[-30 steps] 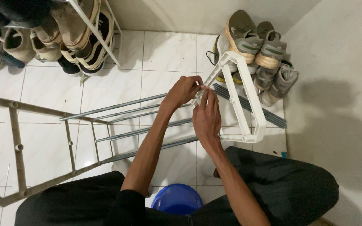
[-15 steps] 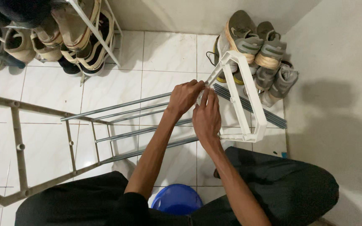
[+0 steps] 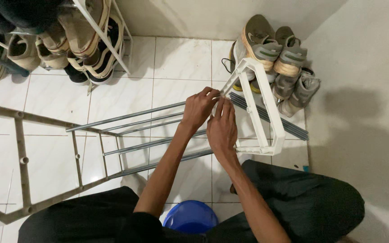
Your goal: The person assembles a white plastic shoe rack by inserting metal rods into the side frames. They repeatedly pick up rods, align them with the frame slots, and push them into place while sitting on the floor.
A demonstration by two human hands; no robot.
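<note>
From the camera on my head, looking down, my left hand (image 3: 200, 108) was curled over the end of the top metal rod (image 3: 127, 116), its fingers pinching the rod's tip right where it met the white plastic side frame (image 3: 266, 105). My right hand (image 3: 222, 128) sat just below and beside it, touching the left at the fingertips, fingers pressed together and laid flat along the inner edge of that same frame; I cannot tell whether the thumb gripped anything underneath.

The white frame stood tilted on the tiled floor (image 3: 181, 56), leaning up toward the far wall, with the shelf rods running from it leftward to the grey side frame (image 3: 21, 159), which lay near the floor's left edge. Several more rods (image 3: 158, 143) lay parallel between the two frames, under my forearms.

Just behind the white frame, a few loose rods (image 3: 289, 126) lay on the tiles, and a heap of grey and tan sneakers (image 3: 275, 54) was piled in the far right corner against the wall. At the far left corner another shoe rack (image 3: 91, 27) held more shoes. A blue bowl (image 3: 191, 217) rested near my knees at the near edge.
</note>
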